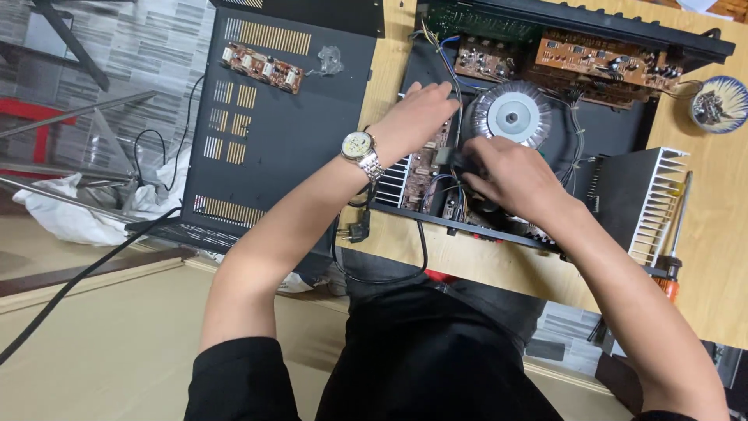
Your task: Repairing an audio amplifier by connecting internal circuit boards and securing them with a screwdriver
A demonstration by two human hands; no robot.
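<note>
Resting under both hands (467, 148), the open amplifier (608, 148).

- Pretty evenly lit overall, soft daylight-ish look, nothing really dim except the inside of the open amplifier chassis (545, 140), which goes dark around the boards.
- Wooden bench (713, 257) on the right comes out bright and warm, no blown-out patches.
- Small glare on the watch (360, 148) face and a shine on the round silver transformer (510, 113).
- Shadows are soft; a faint one sits under the left hand (417, 117) and right hand (514, 179) over the wiring.
- Focus is decent in the middle, fine wires a bit mushy.
- Wide-angle stretch at the edges: the forearms balloon toward the bottom, and the black cover panel (288, 125) leans.
</note>
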